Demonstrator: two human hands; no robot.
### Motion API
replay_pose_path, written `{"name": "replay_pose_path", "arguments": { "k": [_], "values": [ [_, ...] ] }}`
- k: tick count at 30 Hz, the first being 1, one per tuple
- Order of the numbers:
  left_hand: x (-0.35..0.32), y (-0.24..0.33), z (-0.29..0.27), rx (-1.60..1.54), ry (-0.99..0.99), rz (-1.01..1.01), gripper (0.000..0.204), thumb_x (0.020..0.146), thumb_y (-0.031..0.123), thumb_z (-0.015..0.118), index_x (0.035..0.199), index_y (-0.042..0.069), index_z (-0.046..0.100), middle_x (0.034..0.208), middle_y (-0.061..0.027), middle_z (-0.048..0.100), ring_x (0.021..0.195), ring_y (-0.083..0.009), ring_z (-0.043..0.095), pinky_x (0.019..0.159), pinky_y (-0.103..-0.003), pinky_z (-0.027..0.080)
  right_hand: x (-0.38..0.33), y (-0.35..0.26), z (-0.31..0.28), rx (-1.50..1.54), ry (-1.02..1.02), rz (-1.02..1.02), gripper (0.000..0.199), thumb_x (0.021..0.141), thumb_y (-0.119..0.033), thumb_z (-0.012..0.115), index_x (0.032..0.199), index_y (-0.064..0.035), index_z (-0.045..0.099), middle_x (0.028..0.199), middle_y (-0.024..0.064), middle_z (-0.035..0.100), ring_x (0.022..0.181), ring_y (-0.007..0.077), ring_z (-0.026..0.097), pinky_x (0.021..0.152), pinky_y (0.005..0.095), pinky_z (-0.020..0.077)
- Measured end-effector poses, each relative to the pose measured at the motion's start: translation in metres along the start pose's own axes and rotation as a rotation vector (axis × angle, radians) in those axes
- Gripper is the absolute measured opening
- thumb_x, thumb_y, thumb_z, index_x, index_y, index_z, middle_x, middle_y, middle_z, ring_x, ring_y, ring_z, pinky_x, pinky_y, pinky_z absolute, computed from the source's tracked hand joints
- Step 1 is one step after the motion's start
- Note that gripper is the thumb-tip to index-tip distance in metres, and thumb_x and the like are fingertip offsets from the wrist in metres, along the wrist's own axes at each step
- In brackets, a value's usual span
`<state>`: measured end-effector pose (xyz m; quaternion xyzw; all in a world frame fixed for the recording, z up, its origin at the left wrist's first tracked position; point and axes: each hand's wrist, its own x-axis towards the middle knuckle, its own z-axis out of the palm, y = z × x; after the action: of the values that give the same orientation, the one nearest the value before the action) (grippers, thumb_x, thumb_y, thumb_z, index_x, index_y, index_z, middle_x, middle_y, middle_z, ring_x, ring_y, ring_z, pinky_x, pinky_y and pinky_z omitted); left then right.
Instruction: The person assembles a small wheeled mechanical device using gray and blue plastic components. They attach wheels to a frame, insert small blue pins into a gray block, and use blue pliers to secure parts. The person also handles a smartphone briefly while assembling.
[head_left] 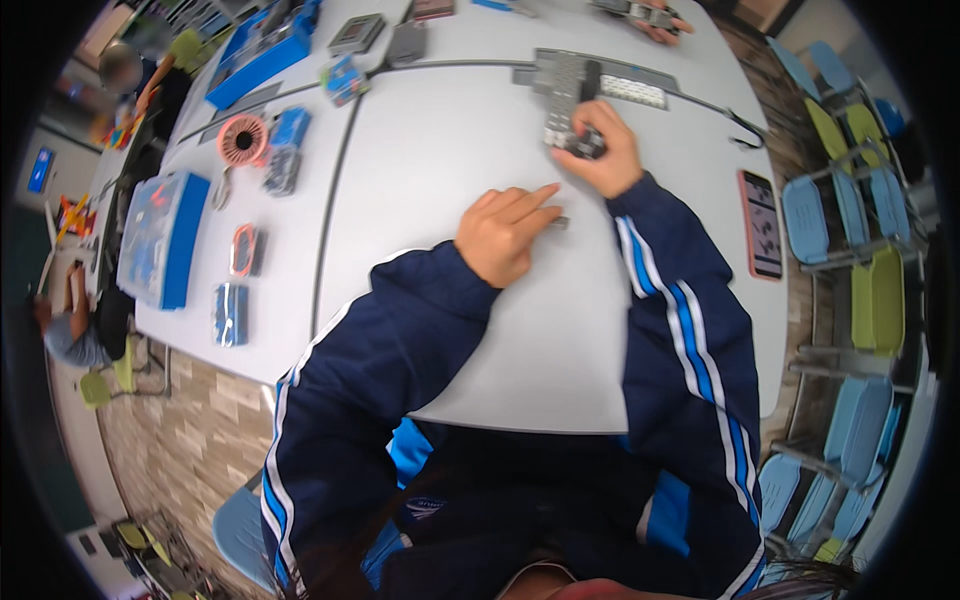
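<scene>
My right hand (605,150) grips the near end of a long grey and black strip of small parts (562,92) that lies on the white table (440,160). My left hand (505,232) rests on the table just below it, fingers together and pointing right, pinching a small grey piece (559,222) at the fingertips. Both arms wear dark blue sleeves with white and blue stripes.
A phone in a pink case (763,224) lies at the right edge. Blue boxes (160,238), a pink round fan-like part (243,139) and small blue items (230,313) sit on the left table. Another person's hands (655,20) work at the far side. Blue and green chairs (850,210) stand on the right.
</scene>
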<state>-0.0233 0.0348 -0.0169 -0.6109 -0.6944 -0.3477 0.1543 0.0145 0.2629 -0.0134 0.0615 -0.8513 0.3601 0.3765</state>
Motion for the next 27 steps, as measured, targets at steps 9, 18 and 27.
{"name": "replay_pose_path", "arguments": {
  "k": [9, 18, 27],
  "values": [
    [0.004, -0.001, 0.004, -0.018, -0.138, -0.060, 0.037, 0.076, -0.004, 0.067, 0.112, 0.006, 0.069, 0.128, -0.0076, 0.065, 0.104, -0.0255, 0.060, 0.086, -0.038, 0.045, 0.007, 0.018, 0.004, -0.210, -0.013, 0.073, 0.045, 0.066, -0.019, 0.088, 0.102, -0.0105, 0.063, 0.113, 0.0086, 0.053, 0.109, 0.0274, 0.052, 0.094, 0.0394, 0.0464],
    [0.001, -0.004, 0.007, -0.047, -0.160, -0.053, 0.036, 0.082, -0.001, 0.066, 0.117, 0.006, 0.068, 0.129, -0.0084, 0.064, 0.107, -0.0282, 0.059, 0.090, -0.039, 0.045, -0.054, -0.028, -0.077, -0.470, 0.129, -0.139, 0.042, 0.070, -0.017, 0.087, 0.108, -0.0101, 0.069, 0.127, 0.0166, 0.054, 0.109, 0.0325, 0.056, 0.101, 0.0455, 0.0458],
    [0.001, -0.002, 0.000, -0.050, -0.208, -0.076, 0.036, 0.083, 0.000, 0.063, 0.118, 0.004, 0.067, 0.130, -0.0089, 0.064, 0.109, -0.0286, 0.058, 0.093, -0.038, 0.042, -0.183, -0.013, -0.260, -0.677, 0.493, 0.330, 0.020, 0.084, -0.015, 0.076, 0.102, -0.0065, 0.075, 0.126, 0.0143, 0.057, 0.121, 0.0291, 0.054, 0.104, 0.0399, 0.0407]
  ]
}}
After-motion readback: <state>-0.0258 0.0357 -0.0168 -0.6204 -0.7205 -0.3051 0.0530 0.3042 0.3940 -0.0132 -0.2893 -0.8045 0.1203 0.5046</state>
